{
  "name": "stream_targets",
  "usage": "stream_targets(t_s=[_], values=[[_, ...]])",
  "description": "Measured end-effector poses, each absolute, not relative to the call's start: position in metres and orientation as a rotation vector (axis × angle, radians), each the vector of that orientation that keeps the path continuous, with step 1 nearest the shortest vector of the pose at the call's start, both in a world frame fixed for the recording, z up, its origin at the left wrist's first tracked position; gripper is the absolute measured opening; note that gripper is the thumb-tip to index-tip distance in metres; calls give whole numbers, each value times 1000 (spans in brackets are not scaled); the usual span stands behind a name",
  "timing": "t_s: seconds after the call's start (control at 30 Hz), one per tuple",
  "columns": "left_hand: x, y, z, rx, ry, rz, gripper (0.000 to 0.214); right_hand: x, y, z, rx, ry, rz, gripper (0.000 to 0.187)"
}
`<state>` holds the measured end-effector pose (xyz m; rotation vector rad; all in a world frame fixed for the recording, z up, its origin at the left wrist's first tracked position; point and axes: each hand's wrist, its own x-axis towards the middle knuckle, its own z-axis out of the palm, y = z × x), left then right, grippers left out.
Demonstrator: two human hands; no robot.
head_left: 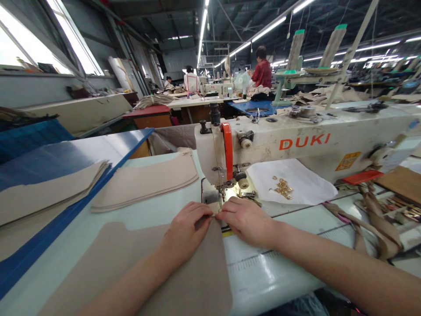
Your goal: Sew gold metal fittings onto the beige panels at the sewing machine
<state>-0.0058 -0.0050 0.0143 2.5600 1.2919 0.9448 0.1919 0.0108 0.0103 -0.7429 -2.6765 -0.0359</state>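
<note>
Two hands meet at the needle end of a white DUKI machine [296, 131] on a pale table [276, 281]. The left hand [187, 230] holds the far edge of a beige panel [205, 272] in a narrow pinch of thumb and fingers, just in front of the machine's lit foot. The right hand [246, 224] has its fingertips drawn close together at the same spot, right beside the left's; whether they grip the cloth, the view cannot tell. The panel lies in front of the machine, partly beneath the left forearm.

Left of the machine sits a stack [148, 182] of beige pieces; farther left, more pieces [49, 186] lie on a blue surface [98, 145]. Under the machine's arm, gold rings [283, 189] lie in a loose heap on white paper [309, 191]. Straps [381, 219] trail to the right of the machine. Beyond it stand two tall spools [296, 50], and a person in red [263, 72] is farther back.
</note>
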Motion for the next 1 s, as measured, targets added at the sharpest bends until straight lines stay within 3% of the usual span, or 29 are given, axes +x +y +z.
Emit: stream_targets(t_s=[0.4,1.0], values=[[-1,-2,8,2855,1130,990,18,193,10,12,-757,-2669,7,20],[3,-2,8,2843,1172,994,17,195,9,10,-781,-2657,-25,15]])
